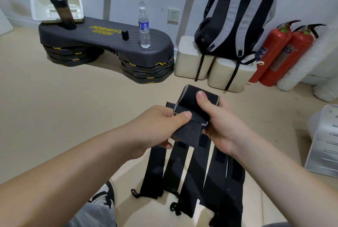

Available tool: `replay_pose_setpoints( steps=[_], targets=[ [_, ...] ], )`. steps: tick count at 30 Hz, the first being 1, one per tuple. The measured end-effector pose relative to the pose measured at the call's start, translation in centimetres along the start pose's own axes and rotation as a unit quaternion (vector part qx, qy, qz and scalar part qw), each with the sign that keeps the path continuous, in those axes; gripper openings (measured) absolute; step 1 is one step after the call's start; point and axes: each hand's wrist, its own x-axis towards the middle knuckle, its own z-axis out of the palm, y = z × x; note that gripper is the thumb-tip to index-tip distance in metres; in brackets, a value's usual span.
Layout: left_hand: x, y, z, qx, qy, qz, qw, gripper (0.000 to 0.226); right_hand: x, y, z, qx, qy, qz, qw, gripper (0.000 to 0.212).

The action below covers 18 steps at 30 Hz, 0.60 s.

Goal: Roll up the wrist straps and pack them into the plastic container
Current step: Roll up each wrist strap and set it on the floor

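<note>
Left hand [161,122] and right hand [219,126] both pinch one wrist strap [189,98] above the floor. Risk: slack thumb pressure lets the fold spring open, dropping it among spare straps [196,175].

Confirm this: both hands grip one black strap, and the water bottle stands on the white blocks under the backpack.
Not quite. The head view shows the water bottle standing on the black step platform, not on the white blocks under the backpack. The left hand and right hand do grip one black strap.
</note>
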Motion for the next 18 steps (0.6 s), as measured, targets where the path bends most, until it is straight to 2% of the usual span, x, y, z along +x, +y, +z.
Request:
replay_pose_setpoints(
  steps=[3, 7, 11, 15, 18],
  targets=[
    [0.1, 0.5, -0.3, -0.060, 0.046, 0.000, 0.997, 0.057, -0.5, 0.1, 0.3, -0.033, -0.021, -0.053, 0.998, 0.031],
    [-0.2, 2.0, -0.6, -0.196, 0.040, -0.006, 0.980, 0.050, -1.0, 0.1, 0.7, -0.065, -0.089, -0.093, 0.990, 0.038],
    [0.2, 1.4, -0.4, -0.183, 0.002, -0.002, 0.983, 0.052, -1.4, 0.2, 1.0, -0.076, -0.134, -0.103, 0.983, 0.042],
    [0.2, 1.1, -0.5, -0.185, -0.009, 0.009, 0.983, 0.047, -1.4, 0.2, 0.9, -0.065, -0.141, -0.073, 0.985, 0.049],
    [0.3, 1.1, -0.5, -0.199, 0.021, 0.044, 0.979, 0.038, -1.1, 0.1, 0.8, -0.026, -0.143, -0.015, 0.989, 0.053]
  ],
)
